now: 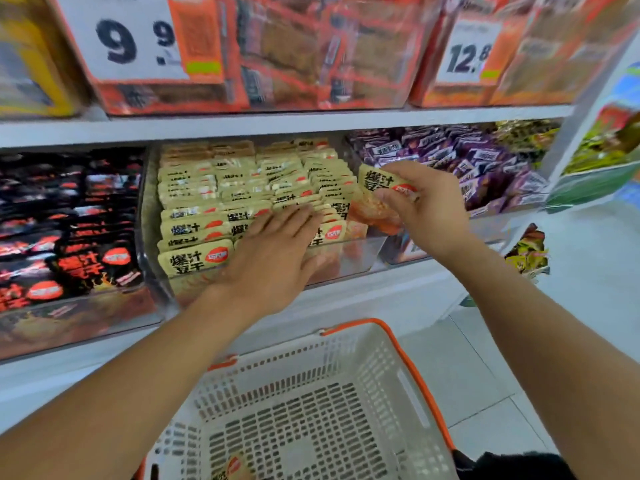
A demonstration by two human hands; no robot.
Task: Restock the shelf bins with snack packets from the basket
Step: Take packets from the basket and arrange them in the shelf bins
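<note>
A clear shelf bin (360,258) in the middle of the shelf holds rows of several beige snack packets (207,188). My left hand (277,251) lies flat with straight fingers on the packets at the bin's front. My right hand (426,202) pinches one beige snack packet (375,188) above the bin's right end. Below, a white basket with orange rim (408,368) stands nearly bare; one beige packet (233,467) lies at its near edge.
A bin of black packets (69,237) sits to the left, and a bin of purple packets (478,164) to the right. Orange boxes with price cards (131,39) fill the shelf above. A white tiled floor (485,375) lies right of the basket.
</note>
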